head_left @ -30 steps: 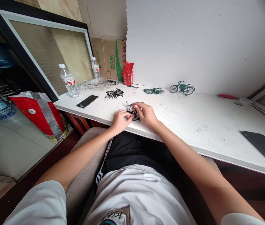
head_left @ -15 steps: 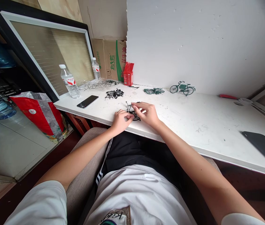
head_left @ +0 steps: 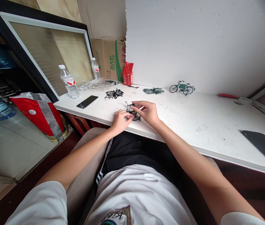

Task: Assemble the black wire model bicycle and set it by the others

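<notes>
A small black model bicycle (head_left: 132, 112) sits on the white table (head_left: 207, 122) near its front edge. My left hand (head_left: 120, 120) is closed, pinching the model from the left. My right hand (head_left: 147, 113) has its fingers curled over the model's top from the right, gripping it. Further back lie a heap of black parts (head_left: 114, 93), a green model bicycle on its side (head_left: 154, 91) and a green model bicycle standing upright (head_left: 182, 87).
A black phone (head_left: 87, 101) and a water bottle (head_left: 69, 82) stand at the table's left end. A second bottle (head_left: 96, 69), a cardboard box (head_left: 110, 59), a red carton (head_left: 128, 74) and wire part frames (head_left: 98, 84) sit at the back. A dark tablet (head_left: 262, 147) lies right.
My right hand's fingers have shifted slightly up and to the right on the black model. My left hand has stayed in place.
</notes>
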Tool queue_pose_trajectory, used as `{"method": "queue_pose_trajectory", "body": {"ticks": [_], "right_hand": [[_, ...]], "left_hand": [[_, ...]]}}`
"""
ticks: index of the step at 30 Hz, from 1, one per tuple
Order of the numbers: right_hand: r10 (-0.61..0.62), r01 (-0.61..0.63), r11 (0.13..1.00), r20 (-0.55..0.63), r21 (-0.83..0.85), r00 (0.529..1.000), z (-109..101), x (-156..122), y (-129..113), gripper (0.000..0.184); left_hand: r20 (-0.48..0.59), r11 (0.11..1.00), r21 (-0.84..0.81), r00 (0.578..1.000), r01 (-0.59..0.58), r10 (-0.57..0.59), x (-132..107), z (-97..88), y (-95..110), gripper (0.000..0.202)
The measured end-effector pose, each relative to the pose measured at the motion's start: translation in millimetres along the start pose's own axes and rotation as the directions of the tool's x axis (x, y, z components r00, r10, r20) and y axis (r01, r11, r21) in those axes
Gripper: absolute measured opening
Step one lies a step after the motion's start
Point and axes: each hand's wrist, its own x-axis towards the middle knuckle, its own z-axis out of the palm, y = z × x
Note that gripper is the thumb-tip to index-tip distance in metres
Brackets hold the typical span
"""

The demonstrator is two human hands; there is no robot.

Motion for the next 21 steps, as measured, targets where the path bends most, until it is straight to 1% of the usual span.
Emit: {"method": "queue_pose_trajectory", "body": {"ticks": [2, 4, 11, 17, 19, 21], "right_hand": [[-0.037, 0.038, 0.999, 0.026, -0.018, 0.999, -0.9, -0.3, -1.8, 0.036], [-0.049, 0.05, 0.999, 0.061, -0.014, 0.997, -2.6, -0.2, -3.3, 0.035], [0.046, -0.053, 0.996, 0.094, 0.073, 0.994, -6.3, 3.9, -1.7, 0.032], [0.116, -0.121, 0.988, 0.057, 0.095, 0.992, -2.3, 3.9, 0.6, 0.045], [0.104, -0.108, 0.99, 0.046, 0.087, 0.993, -1.7, 3.5, 1.3, 0.045], [0.045, -0.047, 0.997, 0.045, 0.059, 0.998, -2.2, 3.2, 1.0, 0.043]], "left_hand": [[0.006, 1.0, 0.003, 1.0, 0.004, -0.004, 0.1, -0.1, 0.1, 0.007], [0.007, 1.0, 0.007, 1.0, 0.003, -0.003, -0.1, 0.3, -0.5, 0.007], [-0.028, 1.0, 0.008, 0.999, -0.027, 0.027, -2.0, 3.5, -3.7, 0.007], [-0.013, 1.0, 0.017, 1.0, -0.017, 0.018, -1.9, 2.1, -1.5, 0.007], [-0.007, 1.0, 0.026, 1.0, -0.008, 0.008, -1.6, 1.6, -0.8, 0.008], [-0.004, 1.0, 0.02, 1.0, -0.007, 0.007, -1.3, 1.6, -0.9, 0.007]]}}
